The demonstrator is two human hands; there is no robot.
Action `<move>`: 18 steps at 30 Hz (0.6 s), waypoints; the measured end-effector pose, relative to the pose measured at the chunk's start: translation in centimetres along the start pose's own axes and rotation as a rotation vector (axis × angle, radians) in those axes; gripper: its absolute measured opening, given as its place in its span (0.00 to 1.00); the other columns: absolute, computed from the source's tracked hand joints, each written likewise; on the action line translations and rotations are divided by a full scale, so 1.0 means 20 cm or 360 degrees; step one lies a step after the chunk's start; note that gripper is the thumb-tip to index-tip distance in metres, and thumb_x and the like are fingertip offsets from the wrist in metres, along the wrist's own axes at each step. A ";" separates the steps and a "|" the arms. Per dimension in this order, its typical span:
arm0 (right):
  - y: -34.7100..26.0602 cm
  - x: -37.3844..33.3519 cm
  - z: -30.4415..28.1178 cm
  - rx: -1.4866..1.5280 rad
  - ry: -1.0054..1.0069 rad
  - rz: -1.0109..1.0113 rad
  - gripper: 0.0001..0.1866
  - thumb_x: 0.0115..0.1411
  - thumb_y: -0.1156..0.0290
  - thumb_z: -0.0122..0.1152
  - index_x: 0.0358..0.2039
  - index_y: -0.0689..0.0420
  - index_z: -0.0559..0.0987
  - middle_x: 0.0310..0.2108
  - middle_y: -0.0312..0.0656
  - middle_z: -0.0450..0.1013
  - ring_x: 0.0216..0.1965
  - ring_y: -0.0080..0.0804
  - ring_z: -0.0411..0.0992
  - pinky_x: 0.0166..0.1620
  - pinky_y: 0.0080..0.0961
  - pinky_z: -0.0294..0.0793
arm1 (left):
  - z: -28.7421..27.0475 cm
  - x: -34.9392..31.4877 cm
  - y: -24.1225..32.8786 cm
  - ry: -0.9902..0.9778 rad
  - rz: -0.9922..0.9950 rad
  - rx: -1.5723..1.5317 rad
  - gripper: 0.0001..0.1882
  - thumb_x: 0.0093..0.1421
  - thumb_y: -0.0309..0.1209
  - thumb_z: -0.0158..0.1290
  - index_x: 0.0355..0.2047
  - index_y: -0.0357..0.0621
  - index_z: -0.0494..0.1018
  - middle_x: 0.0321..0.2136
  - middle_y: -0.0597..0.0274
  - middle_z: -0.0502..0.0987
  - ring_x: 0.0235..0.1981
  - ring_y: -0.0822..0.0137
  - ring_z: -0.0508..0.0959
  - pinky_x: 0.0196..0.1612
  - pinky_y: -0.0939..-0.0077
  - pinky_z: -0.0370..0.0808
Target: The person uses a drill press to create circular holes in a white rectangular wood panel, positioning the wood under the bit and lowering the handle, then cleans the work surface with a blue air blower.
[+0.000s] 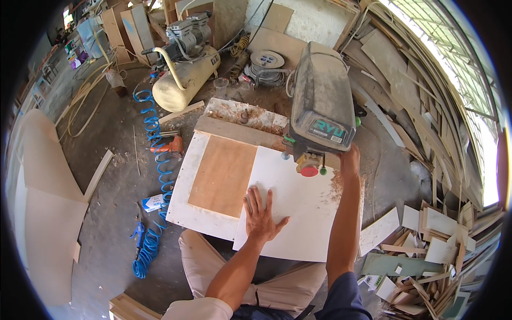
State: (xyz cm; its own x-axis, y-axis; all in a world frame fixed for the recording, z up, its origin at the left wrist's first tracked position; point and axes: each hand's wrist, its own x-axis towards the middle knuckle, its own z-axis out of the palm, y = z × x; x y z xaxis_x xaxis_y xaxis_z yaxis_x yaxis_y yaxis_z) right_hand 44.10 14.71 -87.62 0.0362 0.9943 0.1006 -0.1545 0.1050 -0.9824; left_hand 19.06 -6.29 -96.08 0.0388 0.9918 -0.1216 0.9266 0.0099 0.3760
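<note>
A flat white board (304,229) lies on the bench (205,217), in front of the person and right of a brown wooden panel (224,176). Its face is smooth, pale and plain across the middle and near part, with straight edges; the left one runs slightly aslant beside the brown panel. Toward the far right its surface is dirtied by a scatter of brown sawdust (335,186). The far part passes under a bulky, dusty grey-black machine head (322,101), which hides some of it; a red round knob (309,171) shows at the machine's near end.

The left hand (260,217) lies palm down on the board near its left edge, fingers spread apart and gripping nothing. The right hand (350,160) is raised at the machine's right side; its fingers are partly hidden there, so whether they are apart or clamped on something cannot be told.
</note>
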 end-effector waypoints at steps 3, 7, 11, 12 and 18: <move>0.01 0.19 -0.03 0.0279 0.0215 0.0051 0.27 0.72 0.50 0.48 0.57 0.61 0.74 0.49 0.45 0.77 0.46 0.37 0.78 0.51 0.34 0.77 | 0.02 0.01 0.01 0.0013 0.0023 -0.0011 0.59 0.58 0.73 0.45 0.76 0.47 0.38 0.72 0.28 0.30 0.74 0.36 0.29 0.73 0.37 0.31; -0.26 0.27 0.18 0.0439 0.0197 0.0244 0.31 0.71 0.44 0.47 0.58 0.59 0.74 0.50 0.44 0.77 0.46 0.37 0.77 0.53 0.34 0.75 | 0.02 0.00 -0.01 0.0000 0.0012 0.0007 0.59 0.58 0.73 0.45 0.75 0.46 0.39 0.72 0.28 0.31 0.74 0.35 0.29 0.73 0.37 0.31; -0.34 0.31 0.24 0.0340 0.0187 0.0169 0.25 0.70 0.49 0.50 0.50 0.57 0.79 0.44 0.43 0.80 0.45 0.37 0.78 0.53 0.33 0.75 | 0.00 0.01 -0.02 -0.0018 0.0001 0.0007 0.59 0.58 0.72 0.45 0.75 0.46 0.39 0.72 0.28 0.31 0.74 0.35 0.30 0.73 0.37 0.31; -0.35 0.34 0.20 0.0391 0.0115 0.0165 0.23 0.70 0.50 0.50 0.49 0.57 0.80 0.43 0.43 0.80 0.44 0.37 0.78 0.53 0.33 0.75 | -0.01 0.01 -0.01 -0.0014 0.0008 0.0001 0.59 0.58 0.72 0.45 0.75 0.45 0.39 0.72 0.27 0.31 0.74 0.35 0.30 0.73 0.37 0.31; -0.45 0.31 0.26 0.0190 0.0446 0.0187 0.14 0.67 0.61 0.54 0.39 0.59 0.79 0.34 0.42 0.79 0.35 0.35 0.77 0.42 0.32 0.78 | 0.00 0.01 -0.01 -0.0019 0.0012 -0.0021 0.58 0.59 0.72 0.44 0.75 0.44 0.40 0.72 0.27 0.31 0.74 0.35 0.30 0.73 0.38 0.32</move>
State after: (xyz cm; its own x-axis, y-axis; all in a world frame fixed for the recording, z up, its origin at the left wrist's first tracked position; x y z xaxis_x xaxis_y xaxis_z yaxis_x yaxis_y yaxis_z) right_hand 40.66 20.01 -77.42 0.2793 0.9572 -0.0757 -0.2876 0.0081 -0.9577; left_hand 18.86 -6.04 -96.10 0.0504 0.9903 -0.1292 0.9212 0.0038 0.3891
